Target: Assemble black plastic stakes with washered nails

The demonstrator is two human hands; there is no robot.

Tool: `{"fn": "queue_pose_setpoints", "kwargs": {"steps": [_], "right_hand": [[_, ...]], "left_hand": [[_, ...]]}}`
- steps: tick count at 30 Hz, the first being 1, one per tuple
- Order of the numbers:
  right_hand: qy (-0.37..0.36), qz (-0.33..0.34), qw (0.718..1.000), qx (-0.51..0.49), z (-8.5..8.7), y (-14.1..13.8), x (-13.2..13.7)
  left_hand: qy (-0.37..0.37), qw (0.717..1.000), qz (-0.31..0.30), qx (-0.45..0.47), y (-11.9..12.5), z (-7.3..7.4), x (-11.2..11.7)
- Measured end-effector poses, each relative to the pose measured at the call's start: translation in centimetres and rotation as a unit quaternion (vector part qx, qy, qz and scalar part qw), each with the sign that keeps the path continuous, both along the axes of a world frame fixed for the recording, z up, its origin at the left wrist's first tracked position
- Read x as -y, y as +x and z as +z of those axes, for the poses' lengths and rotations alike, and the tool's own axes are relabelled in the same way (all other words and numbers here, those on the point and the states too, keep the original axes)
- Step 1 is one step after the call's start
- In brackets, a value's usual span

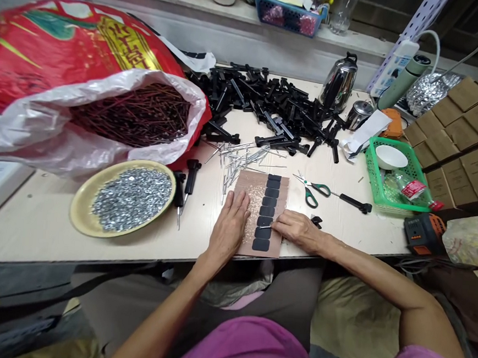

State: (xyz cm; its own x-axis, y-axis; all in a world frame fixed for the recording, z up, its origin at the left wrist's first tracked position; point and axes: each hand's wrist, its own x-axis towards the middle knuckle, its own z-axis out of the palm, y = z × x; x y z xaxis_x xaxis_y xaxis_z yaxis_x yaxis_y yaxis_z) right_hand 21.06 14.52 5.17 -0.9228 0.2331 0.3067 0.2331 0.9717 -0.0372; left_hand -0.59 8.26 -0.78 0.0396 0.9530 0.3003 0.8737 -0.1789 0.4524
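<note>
My left hand [227, 225] lies flat, fingers stretched, on the left side of a brown board [274, 251]. A column of several dark rounded pads [267, 210] runs down this board, and pale specks cover it beside my fingertips. Pinched in my right hand [299, 230] is a thin metal pin [265, 227], its tip over one of the lower pads; whether it touches cannot be made out. Just beyond the board lies a loose pile of silver metal pins [240, 160]. Scissors with green-black handles [316, 191] rest to the right.
Black plastic handles [270, 101] are heaped at the back. A red sack [67, 49] of thin dark rods and a bowl [81, 211] of small metal parts stand left. To the right are a black-handled screwdriver [351, 202], green basket [373, 181], steel kettle [340, 79] and stacked cardboard boxes [457, 135].
</note>
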Motion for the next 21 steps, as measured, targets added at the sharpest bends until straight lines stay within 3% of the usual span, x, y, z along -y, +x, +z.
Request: {"fn": "queue_pose_setpoints", "kwargs": {"steps": [4, 7, 11, 14, 16, 19, 21], "right_hand": [[0.03, -0.086, 0.996, -0.005, 1.3, 0.3, -0.6], [0.05, -0.107, 0.993, -0.012, 2.3, 0.4, -0.7], [0.069, -0.116, 0.99, -0.029, 2.7, 0.3, -0.3], [0.07, -0.126, 0.988, -0.051, 2.9, 0.3, 0.2], [0.039, -0.15, 0.984, -0.09, 2.9, 0.0, 0.6], [-0.063, -0.206, 0.959, -0.183, 2.7, -1.2, 1.8], [-0.125, -0.231, 0.938, -0.225, 2.2, -2.1, 2.5]], "left_hand": [[0.054, 0.997, 0.015, 0.047, 0.5, 1.3, 0.3], [0.093, 0.993, 0.032, 0.072, 1.4, 3.0, 0.5], [0.06, 0.993, -0.004, 0.1, 2.9, 4.5, 0.2], [0.015, 0.975, -0.022, 0.221, 3.8, 5.1, -0.2], [-0.046, 0.931, 0.007, 0.361, 4.3, 5.5, -0.4], [-0.163, 0.802, 0.037, 0.573, 5.6, 6.2, -0.6], [-0.186, 0.725, 0.042, 0.661, 6.6, 6.6, -0.8]]}}
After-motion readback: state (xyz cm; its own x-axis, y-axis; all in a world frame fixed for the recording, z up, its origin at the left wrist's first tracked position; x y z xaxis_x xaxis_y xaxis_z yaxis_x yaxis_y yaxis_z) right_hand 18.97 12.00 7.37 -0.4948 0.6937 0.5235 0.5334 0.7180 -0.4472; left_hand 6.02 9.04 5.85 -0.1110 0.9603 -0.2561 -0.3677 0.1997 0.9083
